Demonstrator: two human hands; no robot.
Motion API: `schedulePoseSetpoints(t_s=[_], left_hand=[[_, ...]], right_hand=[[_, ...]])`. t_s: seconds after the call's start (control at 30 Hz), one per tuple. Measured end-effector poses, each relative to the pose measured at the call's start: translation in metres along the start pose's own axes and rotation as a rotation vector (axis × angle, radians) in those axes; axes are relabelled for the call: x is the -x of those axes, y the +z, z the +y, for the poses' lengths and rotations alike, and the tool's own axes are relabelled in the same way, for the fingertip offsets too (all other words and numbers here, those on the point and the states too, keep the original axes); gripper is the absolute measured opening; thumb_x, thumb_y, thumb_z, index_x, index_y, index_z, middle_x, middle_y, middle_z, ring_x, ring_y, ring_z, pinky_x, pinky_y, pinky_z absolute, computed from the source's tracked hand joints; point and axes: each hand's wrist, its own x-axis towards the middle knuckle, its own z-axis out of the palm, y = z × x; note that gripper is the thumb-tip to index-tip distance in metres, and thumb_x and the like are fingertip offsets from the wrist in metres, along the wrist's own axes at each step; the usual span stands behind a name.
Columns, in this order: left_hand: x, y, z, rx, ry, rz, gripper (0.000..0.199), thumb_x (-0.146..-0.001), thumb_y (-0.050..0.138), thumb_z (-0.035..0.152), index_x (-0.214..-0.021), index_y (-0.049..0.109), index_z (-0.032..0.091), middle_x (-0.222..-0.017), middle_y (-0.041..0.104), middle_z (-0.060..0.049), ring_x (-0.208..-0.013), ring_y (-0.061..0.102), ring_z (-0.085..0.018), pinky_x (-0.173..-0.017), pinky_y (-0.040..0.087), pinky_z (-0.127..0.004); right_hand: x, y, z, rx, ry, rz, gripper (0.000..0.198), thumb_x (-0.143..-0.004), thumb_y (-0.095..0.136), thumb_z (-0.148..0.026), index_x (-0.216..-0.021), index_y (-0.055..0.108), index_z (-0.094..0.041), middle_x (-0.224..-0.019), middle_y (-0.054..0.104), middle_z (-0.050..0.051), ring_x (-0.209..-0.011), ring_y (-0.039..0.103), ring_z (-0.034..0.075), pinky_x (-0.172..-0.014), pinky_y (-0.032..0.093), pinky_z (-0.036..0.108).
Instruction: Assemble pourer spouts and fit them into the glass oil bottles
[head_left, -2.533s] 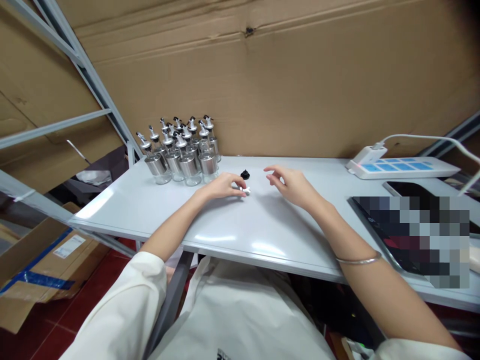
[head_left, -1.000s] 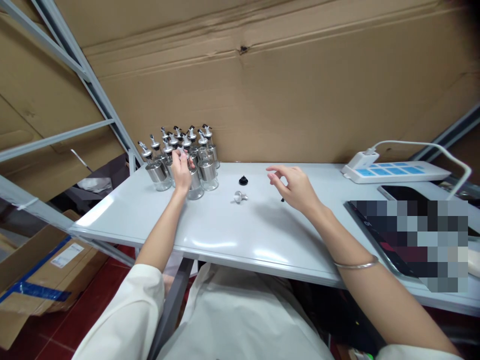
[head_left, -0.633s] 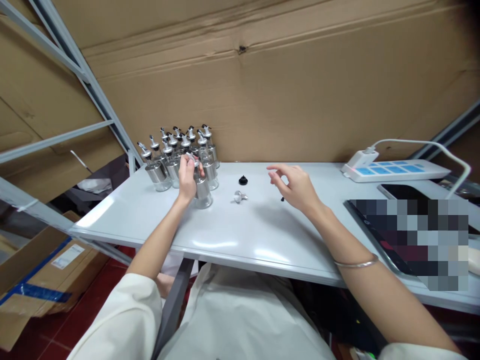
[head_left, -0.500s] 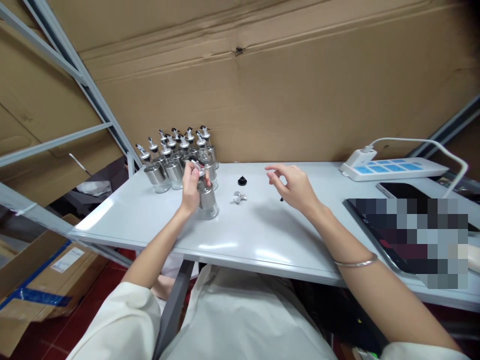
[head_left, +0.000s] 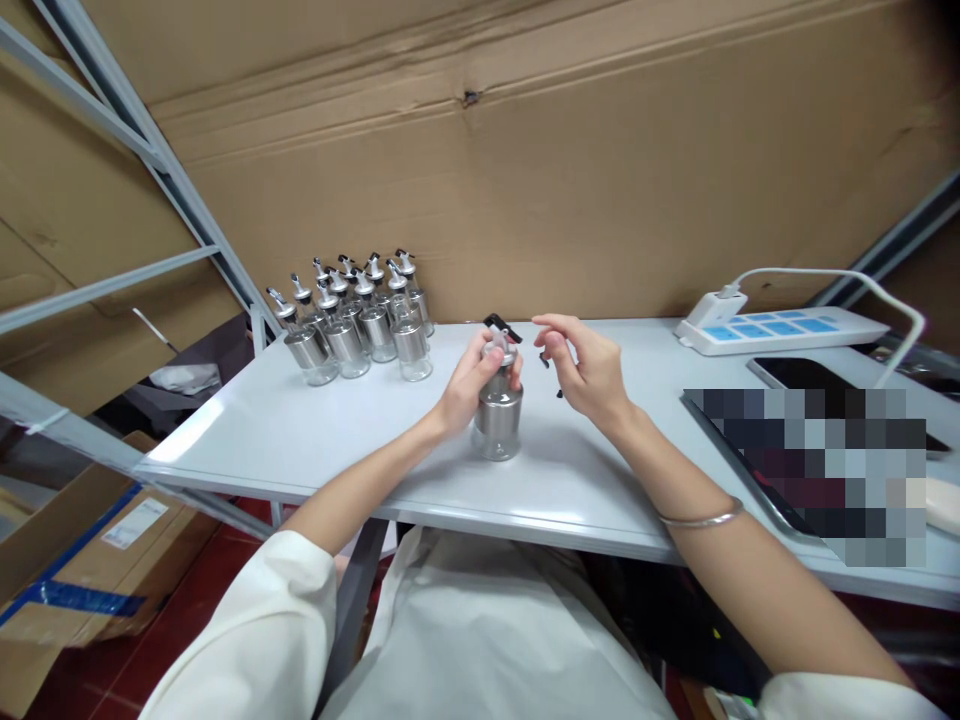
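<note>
My left hand (head_left: 469, 385) is closed around the neck and metal collar of a clear glass oil bottle (head_left: 499, 410) with a steel band. The bottle is upright, low over or on the table in front of me. Its pour spout has a black flip lid (head_left: 502, 327). To the right, my right hand (head_left: 589, 365) hovers with fingers bent and apart. A small black piece (head_left: 544, 360) shows just below its thumb tip; whether it touches the fingers I cannot tell. Another black bit (head_left: 559, 393) is partly hidden by that hand.
Several similar bottles (head_left: 346, 345), most with pour spouts, stand at the back left of the white table (head_left: 360, 430). On the right are a power strip (head_left: 787, 330) with a plugged-in charger, a phone (head_left: 795, 380) and a blurred-out device (head_left: 720, 440). Cardboard (head_left: 570, 180) lines the back.
My left hand has carried the bottle rightward from beside the group to the middle. It now hides the loose black stopper and silver spout seen earlier. My right hand has shifted only slightly.
</note>
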Motion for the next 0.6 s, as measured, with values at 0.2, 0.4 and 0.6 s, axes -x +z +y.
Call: schedulePoseSetpoints(t_s=[0.2, 0.4, 0.6], left_hand=[[-0.011, -0.007, 0.004, 0.129, -0.175, -0.271, 0.054, -0.066, 0.075, 0.061, -0.091, 0.063, 0.016, -0.077, 0.063, -0.002, -0.071, 0.06, -0.014, -0.073, 0.048, -0.03], [-0.005, -0.012, 0.001, 0.129, -0.228, -0.316, 0.059, -0.06, 0.077, 0.066, -0.091, 0.067, 0.016, -0.086, 0.07, -0.007, -0.08, 0.066, -0.02, -0.078, 0.05, -0.033], [0.0, -0.014, -0.007, 0.014, -0.187, -0.274, 0.064, -0.059, 0.07, 0.075, -0.087, 0.067, 0.017, -0.089, 0.07, -0.006, -0.093, 0.065, -0.021, -0.087, 0.047, -0.032]], right_hand=[[-0.001, 0.0, -0.012, -0.126, -0.027, 0.062, 0.047, -0.097, 0.033, -0.054, -0.099, 0.067, -0.022, -0.078, 0.071, 0.006, -0.072, 0.068, 0.019, -0.068, 0.053, 0.032], [-0.001, 0.0, -0.034, -0.34, -0.015, -0.08, 0.056, -0.09, 0.037, -0.067, -0.094, 0.069, -0.021, -0.085, 0.07, 0.007, -0.07, 0.066, 0.02, -0.06, 0.052, 0.033], [0.002, 0.002, -0.048, -0.394, -0.093, -0.169, 0.04, -0.091, 0.047, -0.056, -0.093, 0.067, -0.021, -0.096, 0.073, 0.01, -0.083, 0.069, 0.024, -0.074, 0.055, 0.037]])
